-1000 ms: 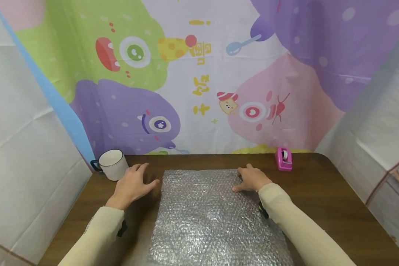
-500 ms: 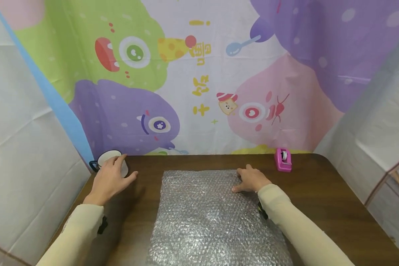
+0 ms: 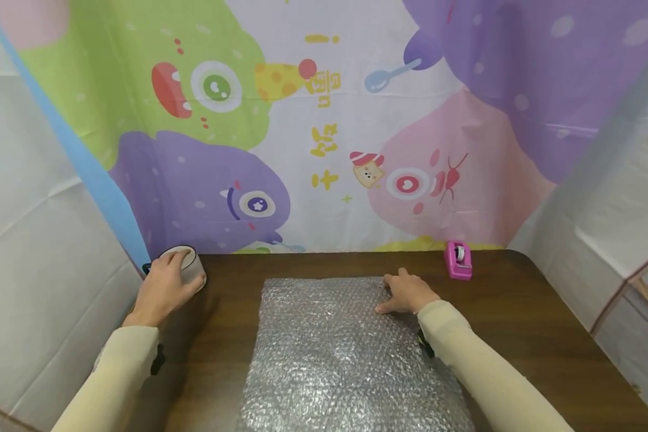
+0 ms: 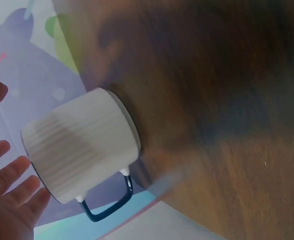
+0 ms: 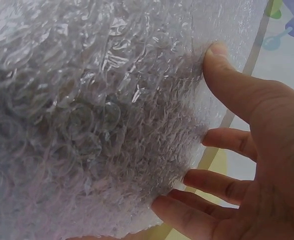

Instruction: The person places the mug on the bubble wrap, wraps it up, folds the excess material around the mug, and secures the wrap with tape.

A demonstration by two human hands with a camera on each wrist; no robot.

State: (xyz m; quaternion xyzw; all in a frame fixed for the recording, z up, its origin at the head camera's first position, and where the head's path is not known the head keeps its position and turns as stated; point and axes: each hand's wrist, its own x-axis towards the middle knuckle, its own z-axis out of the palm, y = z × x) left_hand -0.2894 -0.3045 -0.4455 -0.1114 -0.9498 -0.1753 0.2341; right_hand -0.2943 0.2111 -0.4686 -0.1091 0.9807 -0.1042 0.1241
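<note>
Bubble-wrap sheet (image 3: 329, 354), one: light, limp, we judge; lift by its edges. Our right hand (image 3: 410, 293) rests on its far right corner, fingers spread. White mug (image 4: 82, 145), one, left of the sheet: likely rigid, breakable; take its handle (image 4: 96, 218). Our left hand (image 3: 162, 288): fingers spread over it, contact unclear. Pink tape dispenser (image 3: 455, 268), one, right of the sheet.

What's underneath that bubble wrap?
The bubble wrap lies on the brown table, which shows past its left, far and right edges. The right hand touches it near the far right corner. Anything directly beneath is covered, so I can't tell.
</note>
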